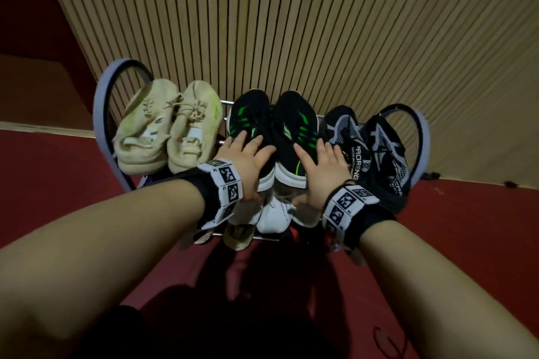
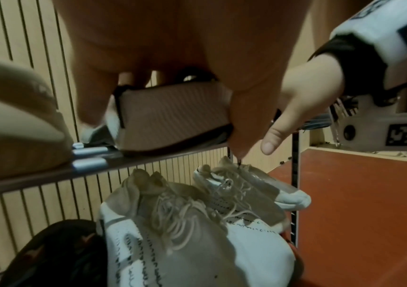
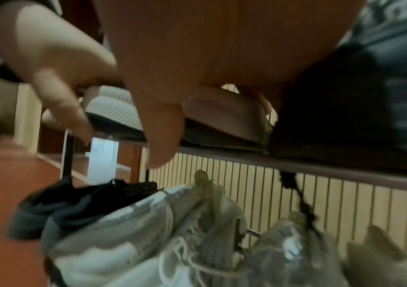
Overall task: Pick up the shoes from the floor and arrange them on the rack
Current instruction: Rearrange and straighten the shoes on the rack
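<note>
A black pair with green stripes stands in the middle of the rack's top shelf, toes to the wall. My left hand lies flat on the left black shoe, fingers spread over its top. On the right black shoe my right hand rests the same way. In the left wrist view my left thumb hangs down past the ribbed heel sole. The right wrist view shows the other heel under my palm. The metal rack has looped side frames.
A cream pair stands left of the black shoes and a black-and-white patterned pair right of them. White shoes and a dark shoe fill the lower shelf. A slatted wall backs the rack on the red floor.
</note>
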`<action>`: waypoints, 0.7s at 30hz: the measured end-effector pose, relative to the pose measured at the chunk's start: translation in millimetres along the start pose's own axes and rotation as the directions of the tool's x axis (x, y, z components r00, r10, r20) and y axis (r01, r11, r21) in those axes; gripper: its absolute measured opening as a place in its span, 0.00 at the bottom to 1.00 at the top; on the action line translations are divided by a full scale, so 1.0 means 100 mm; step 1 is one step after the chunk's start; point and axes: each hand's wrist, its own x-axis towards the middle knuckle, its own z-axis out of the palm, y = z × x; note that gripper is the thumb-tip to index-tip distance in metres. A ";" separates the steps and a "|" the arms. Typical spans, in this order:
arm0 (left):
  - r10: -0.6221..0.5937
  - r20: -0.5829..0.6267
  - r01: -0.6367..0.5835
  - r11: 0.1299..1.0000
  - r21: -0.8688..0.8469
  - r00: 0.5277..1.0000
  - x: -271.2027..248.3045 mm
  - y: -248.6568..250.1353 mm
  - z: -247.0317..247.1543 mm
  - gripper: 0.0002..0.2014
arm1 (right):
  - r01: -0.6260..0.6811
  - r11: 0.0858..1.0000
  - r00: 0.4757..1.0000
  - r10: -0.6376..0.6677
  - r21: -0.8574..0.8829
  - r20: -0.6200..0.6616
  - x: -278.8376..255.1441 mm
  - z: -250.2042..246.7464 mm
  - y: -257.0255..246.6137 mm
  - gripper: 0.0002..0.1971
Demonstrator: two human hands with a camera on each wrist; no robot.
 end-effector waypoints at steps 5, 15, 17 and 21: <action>-0.011 0.097 0.009 1.000 0.017 0.995 0.05 -0.02 -0.03 0.53 | 0.053 0.994 0.999 -0.052 0.097 -0.018 0.13 -0.01 -0.03 0.55; -0.003 0.083 -0.002 0.998 0.064 0.997 0.02 -0.13 0.00 0.51 | 0.137 0.982 0.989 -0.129 0.128 -0.067 0.12 0.02 -0.12 0.46; -0.016 0.081 0.010 0.997 0.075 0.997 -0.03 -0.19 0.01 0.50 | 0.155 0.977 0.986 -0.145 0.147 -0.079 0.09 0.01 -0.19 0.45; -0.026 0.027 0.022 0.993 0.113 0.999 -0.08 -0.21 0.04 0.47 | 0.170 0.963 0.982 -0.148 0.208 -0.119 0.05 0.04 -0.25 0.43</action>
